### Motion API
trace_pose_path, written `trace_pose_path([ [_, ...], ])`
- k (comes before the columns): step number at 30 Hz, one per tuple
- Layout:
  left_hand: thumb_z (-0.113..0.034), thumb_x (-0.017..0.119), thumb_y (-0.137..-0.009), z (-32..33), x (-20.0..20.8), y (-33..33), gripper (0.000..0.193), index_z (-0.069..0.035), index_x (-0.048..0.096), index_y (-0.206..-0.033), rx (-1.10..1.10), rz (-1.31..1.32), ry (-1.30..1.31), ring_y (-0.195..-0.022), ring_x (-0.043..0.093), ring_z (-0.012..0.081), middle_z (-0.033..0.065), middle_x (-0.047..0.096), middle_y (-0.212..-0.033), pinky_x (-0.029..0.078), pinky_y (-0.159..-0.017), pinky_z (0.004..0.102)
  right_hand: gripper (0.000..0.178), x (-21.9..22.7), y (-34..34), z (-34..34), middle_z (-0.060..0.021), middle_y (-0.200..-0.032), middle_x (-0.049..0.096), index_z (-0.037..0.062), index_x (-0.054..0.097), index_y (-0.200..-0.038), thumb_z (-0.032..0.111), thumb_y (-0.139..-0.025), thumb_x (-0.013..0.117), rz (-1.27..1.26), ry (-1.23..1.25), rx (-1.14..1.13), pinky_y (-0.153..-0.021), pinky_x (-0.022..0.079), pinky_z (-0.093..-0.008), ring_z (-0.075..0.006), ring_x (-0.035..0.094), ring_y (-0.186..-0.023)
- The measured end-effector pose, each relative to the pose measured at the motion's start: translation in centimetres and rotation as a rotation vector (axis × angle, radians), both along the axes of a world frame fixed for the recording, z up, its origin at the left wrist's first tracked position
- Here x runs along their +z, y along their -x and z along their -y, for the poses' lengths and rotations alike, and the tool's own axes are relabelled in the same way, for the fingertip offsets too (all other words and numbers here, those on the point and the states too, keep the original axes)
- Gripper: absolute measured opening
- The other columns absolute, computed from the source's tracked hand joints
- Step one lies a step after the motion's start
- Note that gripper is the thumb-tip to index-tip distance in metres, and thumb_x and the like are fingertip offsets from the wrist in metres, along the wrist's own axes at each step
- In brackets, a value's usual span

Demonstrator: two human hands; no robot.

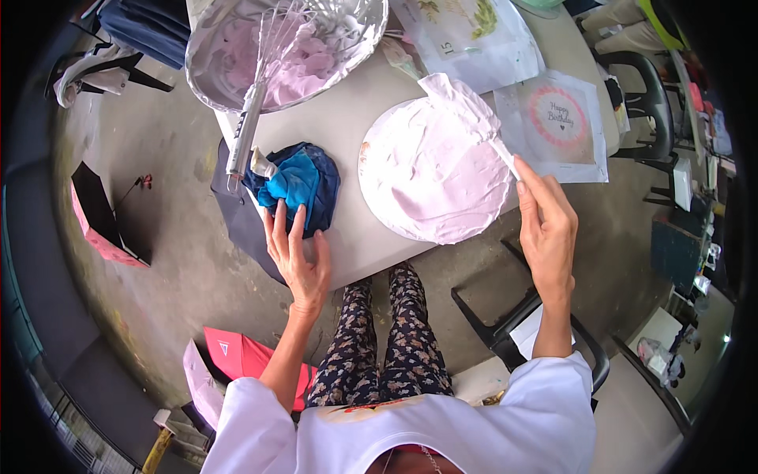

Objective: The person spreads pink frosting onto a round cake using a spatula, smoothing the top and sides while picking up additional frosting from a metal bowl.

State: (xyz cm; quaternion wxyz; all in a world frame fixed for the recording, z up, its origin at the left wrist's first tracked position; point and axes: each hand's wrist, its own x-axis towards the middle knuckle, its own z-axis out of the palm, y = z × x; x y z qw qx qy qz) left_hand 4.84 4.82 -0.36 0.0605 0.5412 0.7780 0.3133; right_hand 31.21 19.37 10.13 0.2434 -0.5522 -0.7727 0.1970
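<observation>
A round cake (430, 178) covered in pale pink cream lies on the table (359, 245) in front of me. My right hand (546, 225) is closed around the thin white handle of a spatula (466, 114). Its blade is thick with pink cream and rests over the cake's far right part. My left hand (298, 257) lies open, fingers apart, with its fingertips on a bright blue cloth (294, 182) bunched on a darker blue one. Beyond the cloth stands a large bowl (207, 88) of pink and white cream, and a whisk (254, 103) leans across its rim.
Printed sheets (482, 43) lie beyond the cake, and a sheet with a pink ring design (584, 158) is at its right. A dark open umbrella (245, 217) sits below the table's left edge. Black chairs (505, 336) stand at the right; a red umbrella (241, 355) lies near my left arm.
</observation>
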Motion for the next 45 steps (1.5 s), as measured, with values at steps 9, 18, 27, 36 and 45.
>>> trace_pose_path([
  [9, 0.000, 0.060, -0.082, -0.2, 0.3, -0.1, 0.049, -0.008, 0.052, -0.130, 0.010, -0.016, 0.005, -0.139, 0.026, 0.0385, 0.0176, 0.041, -0.142, 0.020, -0.112, 0.0495, 0.039, 0.7, 1.4, 0.9, -0.0096, -0.072, 0.046, 0.0094, 0.063, -0.120, -0.004, -0.083, 0.062, -0.024, 0.042, 0.195, -0.056, 0.043, -0.0385, -0.0254, 0.052, -0.058],
  [18, -0.001, 0.063, -0.079, -0.3, 0.4, 0.0, 0.048, -0.008, 0.056, -0.126, 0.019, -0.015, 0.007, -0.137, 0.030, 0.0410, 0.0184, 0.043, -0.140, 0.023, -0.110, 0.0480, 0.050, 1.4, -0.8, 1.2, -0.0048, -0.067, 0.045, 0.0081, 0.068, -0.113, -0.009, -0.066, 0.066, -0.094, -0.002, 0.506, -0.048, 0.041, -0.0338, -0.0184, 0.049, -0.054],
  [27, -0.001, 0.063, -0.078, -0.3, 0.3, 0.4, 0.049, -0.008, 0.055, -0.126, 0.031, -0.027, 0.015, -0.136, 0.030, 0.0416, 0.0187, 0.043, -0.140, 0.023, -0.110, 0.0486, 0.049, 0.7, -1.2, -1.6, -0.0051, -0.068, 0.047, 0.0091, 0.069, -0.112, -0.009, -0.066, 0.067, -0.003, -0.001, 0.538, -0.050, 0.042, -0.0344, -0.0194, 0.051, -0.056],
  [36, 0.000, 0.060, -0.082, -0.3, 0.3, 0.4, 0.047, -0.007, 0.054, -0.127, 0.030, -0.022, 0.034, -0.137, 0.028, 0.0395, 0.0181, 0.041, -0.141, 0.021, -0.112, 0.0511, 0.039, 0.5, -0.3, -4.3, -0.0076, -0.071, 0.048, 0.0066, 0.066, -0.115, -0.007, -0.078, 0.065, -0.019, 0.056, 0.412, -0.052, 0.042, -0.0323, -0.0202, 0.049, -0.056],
  [45, 0.000, 0.063, -0.078, -0.1, 0.0, 0.5, 0.050, -0.008, 0.055, -0.127, 0.053, -0.053, 0.028, -0.136, 0.030, 0.0414, 0.0185, 0.043, -0.140, 0.023, -0.111, 0.0492, 0.036, -0.2, -2.9, -4.4, -0.0079, -0.072, 0.047, 0.0040, 0.064, -0.118, -0.008, -0.084, 0.060, -0.010, 0.076, 0.279, -0.051, 0.037, -0.0291, -0.0163, 0.042, -0.057],
])
